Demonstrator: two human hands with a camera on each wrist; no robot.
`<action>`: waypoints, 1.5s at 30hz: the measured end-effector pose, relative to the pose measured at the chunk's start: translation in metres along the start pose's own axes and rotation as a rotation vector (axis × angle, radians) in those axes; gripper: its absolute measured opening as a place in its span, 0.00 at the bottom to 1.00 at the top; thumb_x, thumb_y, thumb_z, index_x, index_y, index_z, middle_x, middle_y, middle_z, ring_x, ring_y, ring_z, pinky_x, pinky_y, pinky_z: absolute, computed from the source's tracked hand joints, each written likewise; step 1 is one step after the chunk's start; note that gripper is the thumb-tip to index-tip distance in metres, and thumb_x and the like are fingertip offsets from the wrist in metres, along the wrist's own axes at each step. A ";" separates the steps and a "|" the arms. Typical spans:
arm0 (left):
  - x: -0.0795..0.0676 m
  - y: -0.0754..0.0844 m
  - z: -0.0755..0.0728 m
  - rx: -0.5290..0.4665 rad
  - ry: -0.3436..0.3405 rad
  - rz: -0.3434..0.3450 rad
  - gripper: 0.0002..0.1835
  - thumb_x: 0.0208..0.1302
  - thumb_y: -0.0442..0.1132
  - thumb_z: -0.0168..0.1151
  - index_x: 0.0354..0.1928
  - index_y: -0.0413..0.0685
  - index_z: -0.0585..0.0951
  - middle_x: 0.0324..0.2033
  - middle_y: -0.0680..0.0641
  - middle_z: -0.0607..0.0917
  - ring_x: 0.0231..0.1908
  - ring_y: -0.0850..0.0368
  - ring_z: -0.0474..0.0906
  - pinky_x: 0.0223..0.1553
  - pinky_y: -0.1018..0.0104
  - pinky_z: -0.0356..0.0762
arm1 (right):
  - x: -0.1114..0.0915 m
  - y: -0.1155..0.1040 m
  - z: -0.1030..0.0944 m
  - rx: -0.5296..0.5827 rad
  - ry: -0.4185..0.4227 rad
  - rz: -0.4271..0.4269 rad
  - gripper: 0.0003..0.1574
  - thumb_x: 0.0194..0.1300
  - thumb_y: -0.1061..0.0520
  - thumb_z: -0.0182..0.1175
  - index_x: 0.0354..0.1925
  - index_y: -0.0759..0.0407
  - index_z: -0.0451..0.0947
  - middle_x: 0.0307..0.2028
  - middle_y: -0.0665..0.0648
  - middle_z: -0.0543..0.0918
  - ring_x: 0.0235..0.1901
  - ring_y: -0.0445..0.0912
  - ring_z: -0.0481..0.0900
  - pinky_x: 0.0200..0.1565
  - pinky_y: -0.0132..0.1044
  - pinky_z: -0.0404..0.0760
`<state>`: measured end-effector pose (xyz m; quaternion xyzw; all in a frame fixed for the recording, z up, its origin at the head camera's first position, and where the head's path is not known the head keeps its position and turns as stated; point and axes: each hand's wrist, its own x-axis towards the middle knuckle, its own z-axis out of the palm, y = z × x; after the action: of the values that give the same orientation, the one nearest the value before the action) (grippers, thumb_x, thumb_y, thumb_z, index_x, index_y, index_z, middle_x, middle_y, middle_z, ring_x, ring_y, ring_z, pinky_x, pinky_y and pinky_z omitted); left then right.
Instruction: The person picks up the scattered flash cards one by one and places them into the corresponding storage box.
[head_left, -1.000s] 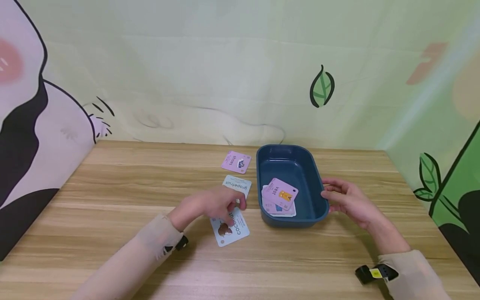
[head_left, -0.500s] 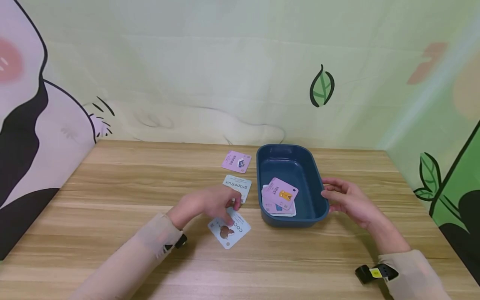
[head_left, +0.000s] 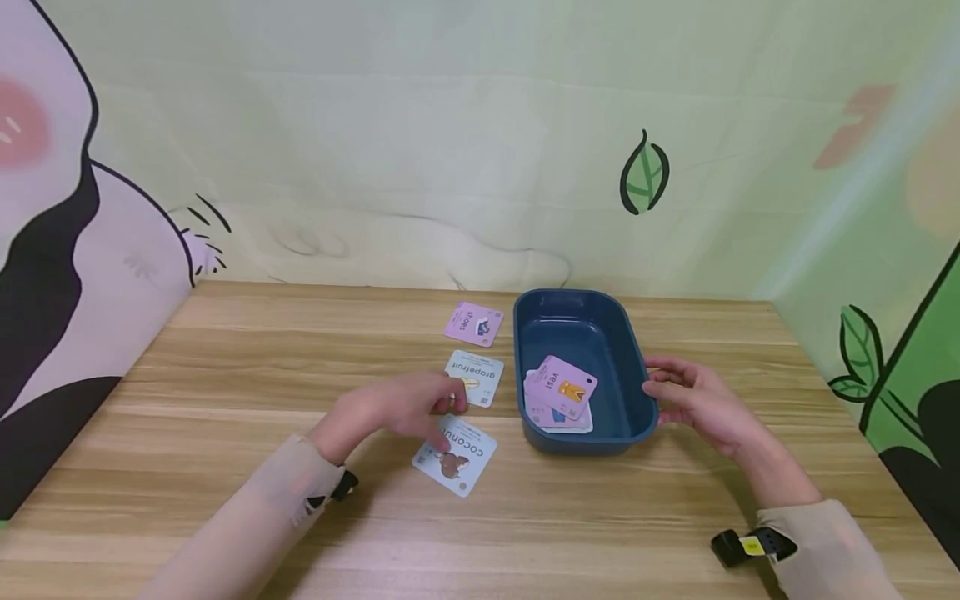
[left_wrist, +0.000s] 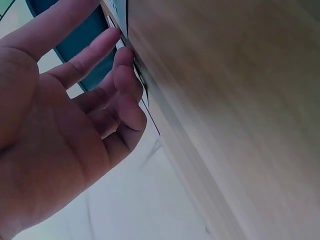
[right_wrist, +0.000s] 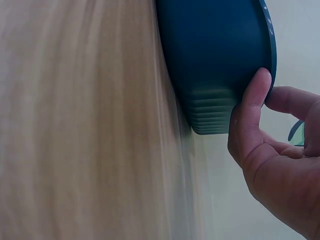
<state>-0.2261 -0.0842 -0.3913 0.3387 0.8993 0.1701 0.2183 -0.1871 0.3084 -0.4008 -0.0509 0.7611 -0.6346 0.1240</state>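
Fingers of a person's left hand bend loosely, apart from one another and pinching nothing that shows, above the coconut card; whether the thumb touches it cannot be told. The card lies face up on the wooden surface, one corner pointing toward the person. It looks light, thin and fairly stiff, likely to slide easily and hard to lift from flat; opposite edges, or the free near corner, seem the best hold. Just beyond lies the grapefruit card, partly under the same hand, and farther back the shoes card. At right, a blue bin stands on the surface, its rim pinched between thumb and fingers of the right hand. Inside, the vest card tops other cards at the near left. Behind hangs a pale green backdrop bearing a printed leaf.
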 end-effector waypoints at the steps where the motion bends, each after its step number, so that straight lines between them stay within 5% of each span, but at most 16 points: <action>1: -0.001 0.000 0.000 0.005 -0.001 0.000 0.22 0.47 0.40 0.77 0.43 0.53 0.77 0.34 0.48 0.75 0.35 0.56 0.69 0.37 0.63 0.70 | 0.000 0.000 0.000 -0.001 -0.001 -0.001 0.36 0.69 0.58 0.57 0.66 0.75 0.56 0.45 0.63 0.71 0.35 0.45 0.78 0.34 0.38 0.82; 10: -0.005 0.007 -0.001 0.023 0.005 -0.034 0.19 0.46 0.37 0.78 0.39 0.52 0.78 0.34 0.49 0.76 0.35 0.56 0.70 0.38 0.64 0.70 | -0.001 0.000 0.000 0.000 0.000 0.002 0.35 0.69 0.58 0.57 0.66 0.74 0.56 0.46 0.63 0.72 0.36 0.45 0.78 0.35 0.38 0.82; 22: -0.001 -0.005 -0.001 0.014 -0.031 -0.021 0.22 0.45 0.40 0.78 0.38 0.51 0.74 0.35 0.50 0.75 0.36 0.56 0.69 0.39 0.64 0.69 | -0.001 0.000 0.000 -0.006 -0.010 -0.013 0.35 0.70 0.59 0.56 0.66 0.75 0.56 0.46 0.63 0.73 0.35 0.45 0.78 0.35 0.39 0.82; 37: -0.004 -0.012 -0.005 -0.124 -0.012 -0.045 0.23 0.47 0.35 0.76 0.44 0.51 0.76 0.33 0.51 0.79 0.34 0.55 0.73 0.39 0.61 0.71 | 0.000 0.001 -0.001 -0.012 0.002 0.007 0.35 0.69 0.57 0.57 0.66 0.74 0.57 0.47 0.64 0.71 0.36 0.45 0.78 0.35 0.39 0.82; 45: -0.010 -0.020 -0.012 -0.135 0.040 0.040 0.14 0.54 0.30 0.69 0.40 0.51 0.79 0.34 0.49 0.80 0.36 0.55 0.75 0.42 0.59 0.74 | 0.000 0.001 -0.001 -0.013 0.006 0.007 0.35 0.69 0.57 0.57 0.65 0.74 0.57 0.47 0.64 0.72 0.35 0.45 0.79 0.35 0.39 0.82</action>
<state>-0.2357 -0.1072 -0.3874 0.3376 0.8831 0.2413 0.2190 -0.1874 0.3093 -0.4014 -0.0473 0.7659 -0.6292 0.1234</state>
